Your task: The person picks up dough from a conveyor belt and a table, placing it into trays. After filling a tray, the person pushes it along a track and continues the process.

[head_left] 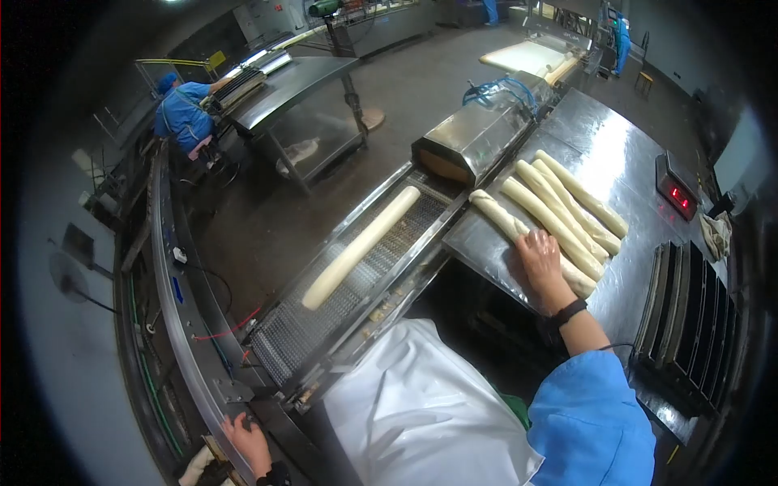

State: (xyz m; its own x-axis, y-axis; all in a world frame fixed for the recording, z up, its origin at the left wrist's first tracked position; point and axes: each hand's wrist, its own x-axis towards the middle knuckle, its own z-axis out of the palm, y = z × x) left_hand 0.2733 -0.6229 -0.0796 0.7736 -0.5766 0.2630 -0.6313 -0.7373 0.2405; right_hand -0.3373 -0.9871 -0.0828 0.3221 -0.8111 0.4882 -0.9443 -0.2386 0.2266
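The person's right hand lies on top of the nearest dough roll, fingers bent over it; I can't tell if they squeeze; this roll is on the shiny metal table, just beside more dough rolls; the left hand is down at the long metal rail, its fingers a little apart, and I can't tell if it grips anything; between the hands, another long roll lies on the mesh belt; a scale with red numbers and some black pans are at the table's right side.
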